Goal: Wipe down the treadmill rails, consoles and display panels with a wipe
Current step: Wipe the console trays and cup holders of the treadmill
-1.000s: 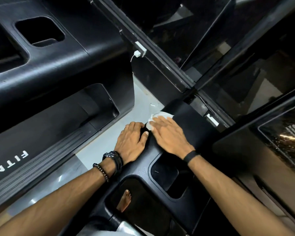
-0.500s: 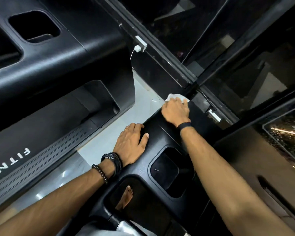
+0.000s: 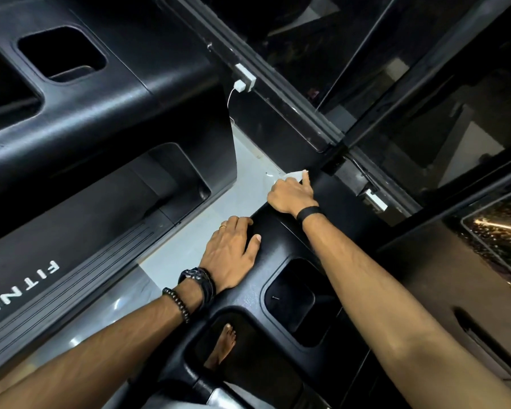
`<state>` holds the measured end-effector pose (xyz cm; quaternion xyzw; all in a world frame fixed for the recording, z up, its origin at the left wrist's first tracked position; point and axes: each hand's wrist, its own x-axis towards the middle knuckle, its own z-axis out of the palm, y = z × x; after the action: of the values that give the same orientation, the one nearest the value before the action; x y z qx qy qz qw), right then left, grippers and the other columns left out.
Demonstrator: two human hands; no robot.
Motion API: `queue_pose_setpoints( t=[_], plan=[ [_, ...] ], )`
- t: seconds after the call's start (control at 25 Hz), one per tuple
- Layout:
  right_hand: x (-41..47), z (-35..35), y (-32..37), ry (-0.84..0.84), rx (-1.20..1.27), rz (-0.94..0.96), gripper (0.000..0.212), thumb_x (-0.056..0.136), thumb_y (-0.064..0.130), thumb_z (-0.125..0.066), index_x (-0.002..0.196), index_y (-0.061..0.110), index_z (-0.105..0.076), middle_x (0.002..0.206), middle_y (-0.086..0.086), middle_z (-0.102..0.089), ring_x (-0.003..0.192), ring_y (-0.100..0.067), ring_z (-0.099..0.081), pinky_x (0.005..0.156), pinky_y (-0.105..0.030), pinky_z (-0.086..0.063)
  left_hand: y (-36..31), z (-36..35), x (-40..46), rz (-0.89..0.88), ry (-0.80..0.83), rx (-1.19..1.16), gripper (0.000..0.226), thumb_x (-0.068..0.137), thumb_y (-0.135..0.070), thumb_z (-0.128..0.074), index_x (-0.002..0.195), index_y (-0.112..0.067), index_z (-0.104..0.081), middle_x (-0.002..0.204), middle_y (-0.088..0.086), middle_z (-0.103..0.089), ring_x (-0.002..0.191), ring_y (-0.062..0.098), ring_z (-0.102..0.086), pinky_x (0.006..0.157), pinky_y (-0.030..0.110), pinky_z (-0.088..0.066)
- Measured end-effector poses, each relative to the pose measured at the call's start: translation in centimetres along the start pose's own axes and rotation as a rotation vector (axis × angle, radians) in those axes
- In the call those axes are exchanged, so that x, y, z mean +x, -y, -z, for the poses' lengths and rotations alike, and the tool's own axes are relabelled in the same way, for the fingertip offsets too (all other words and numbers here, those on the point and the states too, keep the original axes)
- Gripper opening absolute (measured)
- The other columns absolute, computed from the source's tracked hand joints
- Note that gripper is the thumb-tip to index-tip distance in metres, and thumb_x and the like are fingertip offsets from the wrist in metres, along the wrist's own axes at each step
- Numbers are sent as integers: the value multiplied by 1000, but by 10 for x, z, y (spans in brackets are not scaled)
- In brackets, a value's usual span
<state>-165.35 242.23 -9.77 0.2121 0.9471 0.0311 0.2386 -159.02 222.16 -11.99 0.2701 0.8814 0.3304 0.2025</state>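
— Nearest the camera, what shows?
— A bare foot [image 3: 225, 343] seen through an opening in the black treadmill console [image 3: 278, 246], beside a cup recess [image 3: 289, 299].
— And the left hand [image 3: 230, 255]?
— Flat on the console's left edge, fingers relaxed and draped over the rim, holding nothing; bracelets [image 3: 189, 287] on the wrist.
— Farther out?
— The right hand [image 3: 291, 194] grips a white wipe [image 3: 292, 175], fingers curled on it, pressing it at the console's far corner. Beyond, a white plug [image 3: 240, 85] on a dark frame; left, another treadmill [image 3: 71, 93].
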Motion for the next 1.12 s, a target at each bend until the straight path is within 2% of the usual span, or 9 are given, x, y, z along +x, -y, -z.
queue_pose_setpoints(
  t=[0.08, 0.2, 0.36, 0.52, 0.56, 0.72, 0.88, 1.0, 1.12],
  plan=[
    [4, -1, -14, -89, 47, -67, 40, 98, 25, -34, 114, 18, -70, 125, -1, -63, 135, -20, -43, 118, -63, 12, 0, 0, 0, 0, 7, -1, 47, 101, -47, -30, 134, -17, -46, 126, 2, -52, 114, 23, -51, 102, 38, -39],
    [-4, -1, -22, -234, 120, -214, 40, 98, 27, -39, 128, 17, -64, 146, -3, -49, 146, -25, -27, 120, -62, 6, 0, 0, -1, -6, 2, 14, 40, 104, -40, -37, 135, -16, -46, 128, 3, -52, 115, 24, -51, 102, 38, -39],
    [-49, -27, -22, -292, 60, 63, 43, 102, 25, -38, 142, 17, -51, 154, -4, -42, 149, -21, -24, 121, -58, 4, -3, 2, 4, -29, 0, 35, 44, 99, -41, -34, 133, -15, -47, 125, 3, -51, 113, 24, -51, 100, 39, -40],
    [-54, -15, -89, -343, 306, -462, 50, 102, 20, -39, 150, 9, -37, 155, -16, -39, 149, -27, -26, 123, -55, -4, -11, 1, 12, -71, -21, 62, 51, 88, -35, -32, 132, -13, -48, 124, 5, -50, 110, 27, -51, 97, 41, -39],
    [-60, -21, -87, -374, 292, -445, 53, 103, 21, -37, 153, 6, -32, 158, -19, -33, 151, -28, -21, 123, -52, -6, -15, 0, 14, -84, -20, 70, 52, 87, -32, -31, 132, -13, -48, 124, 6, -49, 109, 27, -51, 97, 41, -39],
    [-95, -57, -69, -395, 145, 18, 65, 101, 38, -11, 157, 12, -29, 164, -11, -28, 153, -23, -20, 121, -47, 5, -31, -4, 20, -114, -29, 83, 54, 84, -27, -31, 132, -13, -48, 125, 6, -49, 109, 28, -50, 98, 44, -39],
    [-88, -48, -97, -421, 241, -292, 68, 98, 38, -11, 155, 6, -30, 162, -17, -28, 152, -27, -21, 121, -51, 4, -30, -7, 19, -135, -42, 107, 52, 85, -27, -32, 132, -13, -49, 125, 5, -49, 110, 26, -50, 98, 44, -41],
    [-102, -67, -79, -442, 157, -16, 68, 101, 41, -13, 152, 4, -38, 158, -19, -36, 150, -30, -29, 122, -54, -2, -29, -6, 19, -144, -41, 125, 52, 86, -28, -32, 132, -13, -49, 124, 4, -49, 110, 25, -49, 98, 43, -40],
    [-94, -58, -97, -525, 282, -182, 70, 99, 42, -13, 149, 4, -43, 157, -20, -38, 148, -32, -32, 117, -47, 7, -29, -7, 19, -142, -45, 131, 53, 85, -29, -30, 132, -13, -49, 124, 5, -50, 109, 25, -50, 98, 43, -41]
  ],
)
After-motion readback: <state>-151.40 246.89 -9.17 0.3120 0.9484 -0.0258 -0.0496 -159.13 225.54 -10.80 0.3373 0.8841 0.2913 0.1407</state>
